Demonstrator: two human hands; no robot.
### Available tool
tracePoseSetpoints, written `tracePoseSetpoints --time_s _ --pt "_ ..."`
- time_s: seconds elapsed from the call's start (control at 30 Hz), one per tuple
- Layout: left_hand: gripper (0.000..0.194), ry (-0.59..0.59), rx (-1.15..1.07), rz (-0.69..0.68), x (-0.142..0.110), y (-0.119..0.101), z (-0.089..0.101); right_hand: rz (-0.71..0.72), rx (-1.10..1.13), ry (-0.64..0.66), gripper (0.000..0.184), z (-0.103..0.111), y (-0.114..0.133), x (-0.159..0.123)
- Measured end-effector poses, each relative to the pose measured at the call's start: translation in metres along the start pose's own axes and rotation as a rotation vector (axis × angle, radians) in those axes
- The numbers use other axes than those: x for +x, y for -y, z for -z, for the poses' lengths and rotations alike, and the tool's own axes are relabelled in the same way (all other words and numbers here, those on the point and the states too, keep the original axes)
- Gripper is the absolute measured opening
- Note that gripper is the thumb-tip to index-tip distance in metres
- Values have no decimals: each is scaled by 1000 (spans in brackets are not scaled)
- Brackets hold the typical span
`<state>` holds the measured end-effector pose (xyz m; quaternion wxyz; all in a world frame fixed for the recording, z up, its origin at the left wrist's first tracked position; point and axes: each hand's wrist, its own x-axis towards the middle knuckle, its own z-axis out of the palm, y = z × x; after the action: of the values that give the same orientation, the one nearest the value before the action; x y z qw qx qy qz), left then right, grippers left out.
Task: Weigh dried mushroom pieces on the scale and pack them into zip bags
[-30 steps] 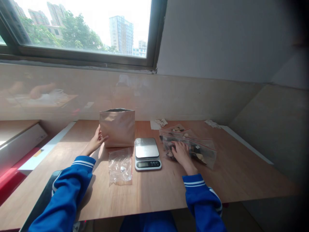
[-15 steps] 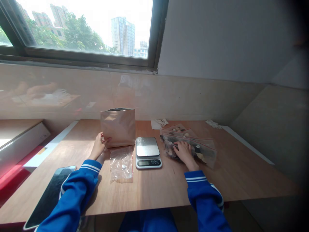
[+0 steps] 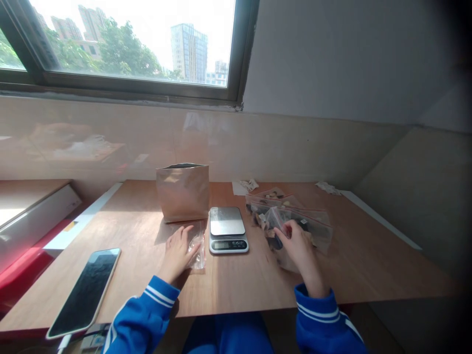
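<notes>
My left hand (image 3: 179,249), fingers apart, rests over the flat clear plastic bag (image 3: 199,253) left of the scale. My right hand (image 3: 298,244) pinches a clear zip bag (image 3: 275,218) over the pile on the right; part of the bag is behind my fingers, and something dark shows in it. More zip bags (image 3: 319,223) with dark and pale pieces inside lie beneath and behind. Between my hands sits a kitchen scale (image 3: 227,223) with a bare metal plate. Behind my left hand a brown pouch (image 3: 183,193) stands upright with its top open.
A phone (image 3: 86,293) with a cable plugged in lies at the left front of the wooden table (image 3: 236,290). Crumpled white scraps (image 3: 250,185) lie near the wall, another (image 3: 328,188) farther right. A red seat (image 3: 27,273) is beyond the left edge.
My left hand has left the pouch and moved toward me onto the clear bag. My right hand has picked up a zip bag from the pile and drawn it slightly nearer.
</notes>
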<state>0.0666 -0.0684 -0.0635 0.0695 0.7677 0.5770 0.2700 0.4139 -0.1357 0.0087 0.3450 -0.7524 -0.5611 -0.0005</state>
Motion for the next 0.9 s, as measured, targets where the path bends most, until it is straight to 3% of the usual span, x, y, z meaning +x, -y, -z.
tracePoseSetpoints --time_s 0.1,0.23,0.3,0.33,0.4,0.5,0.57,0.67,0.8,0.9 --pt "49 77 121 29 -5 5 -1 -59 69 72 29 6 16 -13" --pt "39 -58 64 -10 1 -1 20 -78 226 178 30 9 44 -24" --pt "35 -140 -53 -32 -1 -24 38 -62 341 235 29 4 62 -27" --pt "31 -124 -134 -42 -4 -40 46 -51 398 260 29 0 73 -28" --pt "24 2 -365 -6 -12 -74 57 -35 505 298 28 -9 97 -30" --pt "30 228 -785 84 -24 -116 61 5 696 417 29 -25 132 -34" --pt "32 167 -929 171 -26 -128 59 56 853 508 32 -32 149 -37" --pt "35 53 -993 278 -23 -126 60 154 973 546 36 -37 158 -40" --pt "34 56 -946 312 -20 -112 63 215 974 614 31 -38 153 -44" --pt "35 47 -921 337 -20 -108 60 234 940 595 31 -37 153 -46"
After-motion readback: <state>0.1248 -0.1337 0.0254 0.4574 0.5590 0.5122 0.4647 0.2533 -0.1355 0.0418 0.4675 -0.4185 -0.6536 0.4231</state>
